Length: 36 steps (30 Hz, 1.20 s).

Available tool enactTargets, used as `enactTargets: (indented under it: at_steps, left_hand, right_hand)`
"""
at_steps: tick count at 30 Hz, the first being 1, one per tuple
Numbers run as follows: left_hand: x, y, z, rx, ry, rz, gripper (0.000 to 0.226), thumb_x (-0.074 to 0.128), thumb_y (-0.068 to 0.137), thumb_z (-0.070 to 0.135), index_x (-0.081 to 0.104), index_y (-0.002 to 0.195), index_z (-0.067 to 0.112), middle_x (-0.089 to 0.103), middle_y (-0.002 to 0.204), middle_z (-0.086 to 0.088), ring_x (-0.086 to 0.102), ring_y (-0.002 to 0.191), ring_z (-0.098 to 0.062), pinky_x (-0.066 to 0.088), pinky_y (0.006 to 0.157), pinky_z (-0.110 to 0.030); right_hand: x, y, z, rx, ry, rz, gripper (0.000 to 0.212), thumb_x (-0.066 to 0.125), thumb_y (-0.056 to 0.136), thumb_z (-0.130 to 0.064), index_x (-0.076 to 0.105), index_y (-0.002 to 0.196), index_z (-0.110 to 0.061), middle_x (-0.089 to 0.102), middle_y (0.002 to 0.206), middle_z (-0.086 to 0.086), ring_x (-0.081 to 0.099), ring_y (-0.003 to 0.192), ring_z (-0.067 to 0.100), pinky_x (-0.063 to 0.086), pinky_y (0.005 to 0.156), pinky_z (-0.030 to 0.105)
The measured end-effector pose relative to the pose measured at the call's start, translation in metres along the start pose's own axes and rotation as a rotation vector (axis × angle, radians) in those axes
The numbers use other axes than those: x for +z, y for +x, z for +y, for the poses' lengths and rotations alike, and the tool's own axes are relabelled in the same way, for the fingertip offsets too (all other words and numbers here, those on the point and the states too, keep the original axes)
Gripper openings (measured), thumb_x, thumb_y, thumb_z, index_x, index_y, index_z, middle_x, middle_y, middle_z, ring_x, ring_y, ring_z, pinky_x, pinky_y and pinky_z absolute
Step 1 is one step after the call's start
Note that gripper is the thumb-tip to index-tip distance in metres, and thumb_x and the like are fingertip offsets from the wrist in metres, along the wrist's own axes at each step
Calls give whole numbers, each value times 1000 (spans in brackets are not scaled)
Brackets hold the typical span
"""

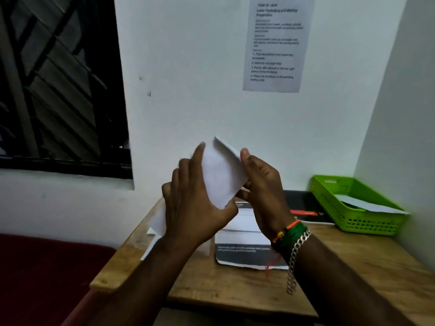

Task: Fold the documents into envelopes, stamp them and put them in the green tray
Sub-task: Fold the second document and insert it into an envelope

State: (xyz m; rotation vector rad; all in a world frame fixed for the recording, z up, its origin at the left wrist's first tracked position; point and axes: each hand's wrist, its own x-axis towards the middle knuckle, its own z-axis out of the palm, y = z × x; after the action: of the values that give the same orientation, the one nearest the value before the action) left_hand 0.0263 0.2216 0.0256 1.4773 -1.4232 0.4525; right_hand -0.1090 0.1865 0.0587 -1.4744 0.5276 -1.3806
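A white envelope point(222, 175) is held up above the table between both hands, its flap raised at the top. My left hand point(193, 203) grips its left side, thumb under the lower edge and fingers up the back. My right hand point(263, 184) pinches its right edge with the thumb on top. Below them a stack of printed documents point(244, 250) lies on the wooden table point(353, 267). The green tray point(353, 208) stands at the back right with a white envelope point(367, 204) inside it.
More white sheets point(153, 241) lie at the table's left edge. A black folder point(303, 203) rests against the wall behind the documents. An instruction sheet point(276, 43) hangs on the wall. A dark window point(58, 85) is at the left, a red seat point(47, 274) below it.
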Motion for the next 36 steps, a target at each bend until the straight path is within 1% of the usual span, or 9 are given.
enactTargets:
  at_steps: [4, 7, 10, 15, 19, 23, 26, 30, 36]
  left_hand:
    - [34, 17, 2, 179, 197, -184, 125, 68, 53, 61, 5, 159, 39, 42, 133, 4, 44, 119, -24, 39, 95, -50]
    - [68, 23, -9, 291, 269, -300, 123, 66, 50, 61, 10, 158, 41, 41, 134, 7, 44, 121, -24, 33, 103, -49]
    - [104, 28, -20, 311, 305, -412, 122, 66, 49, 60, 11, 157, 42, 38, 136, 9, 41, 124, -23, 27, 110, -48]
    - [151, 27, -28, 277, 315, -511, 124, 67, 52, 60, 2, 157, 46, 34, 141, 9, 36, 128, -22, 23, 112, -47]
    - [171, 17, -38, 286, 282, -562, 129, 68, 52, 59, -8, 156, 48, 30, 143, 10, 34, 130, -22, 19, 115, -48]
    - [172, 12, -46, 353, 274, -536, 130, 66, 49, 61, -2, 159, 45, 32, 146, 11, 35, 131, -21, 17, 117, -49]
    - [174, 10, -51, 378, 263, -520, 127, 61, 49, 67, 2, 160, 43, 33, 148, 11, 35, 134, -22, 17, 117, -52]
    - [179, 8, -53, 369, 219, -535, 123, 59, 52, 66, 1, 159, 45, 33, 148, 13, 34, 137, -21, 16, 118, -52]
    - [185, 11, -61, 324, 160, -529, 117, 58, 56, 64, 5, 159, 46, 34, 142, 17, 32, 132, -15, 15, 117, -45]
  right_hand:
    - [-44, 13, 12, -74, -145, 25, 25, 77, 86, -38, 77, 102, -19, 78, 99, 1, 73, 92, 17, 60, 78, 34]
    - [-78, 28, 38, 62, -220, 102, 11, 70, 94, -24, 78, 96, -17, 79, 93, 0, 72, 86, 14, 58, 71, 29]
    - [-108, 42, 65, 276, -195, 129, 18, 64, 96, -27, 78, 93, -16, 77, 91, 12, 70, 81, 19, 57, 68, 29]
    - [-134, 56, 105, 217, -308, 40, 28, 84, 81, -18, 76, 108, -16, 77, 90, -1, 71, 78, 10, 53, 63, 18]
    - [-139, 62, 128, 166, -450, 21, 51, 85, 76, -4, 68, 123, -10, 74, 115, 6, 73, 102, 17, 61, 87, 32]
    - [-138, 61, 139, 155, -489, 69, 37, 72, 84, 2, 69, 119, -9, 75, 110, 4, 73, 99, 17, 59, 90, 38]
    - [-133, 59, 141, 200, -428, 85, 18, 59, 90, -1, 72, 102, -5, 75, 88, 6, 71, 82, 23, 61, 74, 41]
    - [-135, 63, 139, 399, -179, 192, 17, 52, 92, -8, 67, 90, -17, 64, 96, 5, 62, 89, 21, 56, 50, 27]
    - [-157, 68, 139, 546, -2, 178, 27, 55, 90, -13, 66, 115, -17, 73, 92, 9, 70, 80, 22, 58, 57, 35]
